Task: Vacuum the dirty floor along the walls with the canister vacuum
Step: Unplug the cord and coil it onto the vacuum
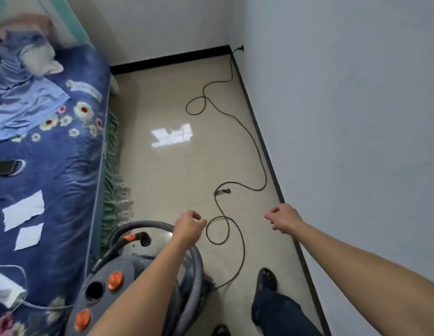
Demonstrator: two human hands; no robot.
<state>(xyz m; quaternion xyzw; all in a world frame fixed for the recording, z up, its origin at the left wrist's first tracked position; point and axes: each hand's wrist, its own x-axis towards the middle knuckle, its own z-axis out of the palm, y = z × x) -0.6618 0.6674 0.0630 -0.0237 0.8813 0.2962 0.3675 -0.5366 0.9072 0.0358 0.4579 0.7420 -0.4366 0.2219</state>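
The grey canister vacuum [107, 289], with orange buttons, stands on the floor at the lower left beside the bed. Its grey hose [197, 267] loops around and over it, and the orange-collared hose end [138, 237] lies on top. My left hand [189, 226] hovers just past the hose loop, its fingers curled into a fist with nothing seen in it. My right hand [282, 218] is held out near the right wall, loosely curled and holding nothing. The black power cord [258, 151] snakes over the beige floor to a plug [240, 48] in the far corner.
A bed [53, 166] with a blue floral cover fills the left side, with clothes, papers and a phone on it. The white wall with a dark skirting [266, 151] runs down the right. My dark shoe [266, 280] stands beside the cord.
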